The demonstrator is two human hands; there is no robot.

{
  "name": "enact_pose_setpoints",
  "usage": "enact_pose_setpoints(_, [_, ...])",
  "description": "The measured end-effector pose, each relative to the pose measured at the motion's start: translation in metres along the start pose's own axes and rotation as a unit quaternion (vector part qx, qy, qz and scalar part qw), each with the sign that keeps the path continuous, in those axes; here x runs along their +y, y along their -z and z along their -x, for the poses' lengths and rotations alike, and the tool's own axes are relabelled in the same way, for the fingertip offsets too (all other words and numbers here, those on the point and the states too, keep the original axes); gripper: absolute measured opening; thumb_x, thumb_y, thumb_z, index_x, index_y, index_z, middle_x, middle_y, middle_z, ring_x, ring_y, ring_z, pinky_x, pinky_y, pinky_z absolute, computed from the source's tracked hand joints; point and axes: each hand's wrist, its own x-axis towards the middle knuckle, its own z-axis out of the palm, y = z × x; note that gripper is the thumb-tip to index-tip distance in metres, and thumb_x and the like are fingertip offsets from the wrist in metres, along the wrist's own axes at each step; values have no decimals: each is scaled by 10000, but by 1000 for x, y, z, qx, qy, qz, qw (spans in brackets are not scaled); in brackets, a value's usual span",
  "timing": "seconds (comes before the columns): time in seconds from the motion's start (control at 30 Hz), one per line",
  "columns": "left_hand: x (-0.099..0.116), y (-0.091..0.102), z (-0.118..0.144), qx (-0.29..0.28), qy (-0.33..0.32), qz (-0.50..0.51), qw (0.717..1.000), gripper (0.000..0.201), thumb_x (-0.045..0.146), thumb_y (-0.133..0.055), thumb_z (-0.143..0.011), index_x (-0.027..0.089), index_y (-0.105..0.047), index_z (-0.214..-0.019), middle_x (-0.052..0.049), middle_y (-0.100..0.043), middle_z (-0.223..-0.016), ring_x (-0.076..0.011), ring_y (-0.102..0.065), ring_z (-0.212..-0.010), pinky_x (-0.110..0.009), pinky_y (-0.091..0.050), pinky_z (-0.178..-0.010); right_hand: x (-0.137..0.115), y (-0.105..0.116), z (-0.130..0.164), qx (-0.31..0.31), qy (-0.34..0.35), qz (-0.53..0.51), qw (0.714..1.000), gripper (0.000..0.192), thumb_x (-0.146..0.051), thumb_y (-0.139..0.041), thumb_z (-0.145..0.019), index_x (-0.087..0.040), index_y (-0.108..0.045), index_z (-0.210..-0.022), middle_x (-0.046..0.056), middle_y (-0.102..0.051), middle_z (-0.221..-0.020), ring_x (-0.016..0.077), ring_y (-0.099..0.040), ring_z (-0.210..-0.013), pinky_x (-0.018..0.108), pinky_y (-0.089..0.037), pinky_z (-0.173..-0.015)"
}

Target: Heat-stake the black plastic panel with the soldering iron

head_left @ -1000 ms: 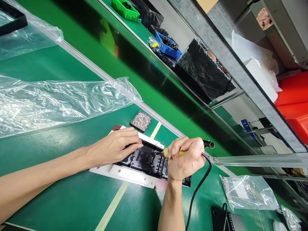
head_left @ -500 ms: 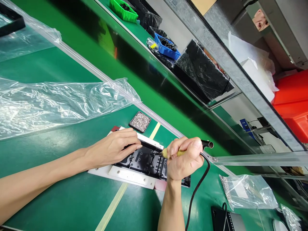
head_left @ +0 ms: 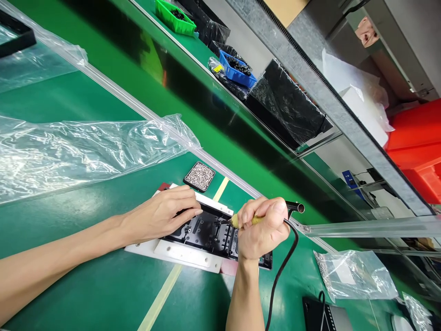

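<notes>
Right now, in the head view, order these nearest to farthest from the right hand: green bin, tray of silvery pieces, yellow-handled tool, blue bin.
1. Yellow-handled tool: gripped in the right hand.
2. Tray of silvery pieces: to the hand's left.
3. Blue bin: ahead, past the tray.
4. Green bin: beyond, farther left.

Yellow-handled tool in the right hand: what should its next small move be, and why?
Probably a slight, careful press of the tool toward the black panel: the right hand grips it with its tip at the panel, and the left hand lies over the panel, perhaps steadying it. Tip contact cannot be told.
</notes>
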Motion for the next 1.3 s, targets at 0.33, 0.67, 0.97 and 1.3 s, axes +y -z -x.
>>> enact_pose_setpoints(0.33, [0,0,0,-2,-1,2,1000,250,241,-488,-1120,172,-700,-1007,-24,-633,-931,-157,-549,-870,-326,-380,-822,1,0,1,-2,-3,-11,1000,478,-388,-584,-1028,-185,-435,-622,-45,-453,-463,85,-368,-341,174,-288,-298])
enact_pose_setpoints(0.67, [0,1,1,-5,8,7,1000,253,254,-483,-1126,180,-698,-1016,-18,-629,-946,-152,-549,-876,-323,-375,-823,1,0,1,-3,-2,-12,1000,468,-375,-584,-1030,-185,-446,-625,-41,-461,-465,89,-367,-344,180,-283,-303])
enact_pose_setpoints(0.97, [0,1,2,-10,13,13,1000,273,263,-467,-1133,182,-701,-1016,-16,-618,-939,-147,-539,-875,-333,-369,-846,2,2,2,-18,-8,-9,1000,457,-395,-561,-1054,-183,-458,-663,-41,-483,-500,88,-390,-366,183,-308,-318])
enact_pose_setpoints(1.3, [-2,0,1,-11,13,12,1000,284,271,-462,-1134,175,-694,-1001,-14,-622,-932,-148,-527,-869,-333,-363,-839,-6,12,2,-83,-35,-24,996,237,-309,-550,-1049,-193,-535,-842,-73,-495,-522,75,-382,-380,178,-363,-373])
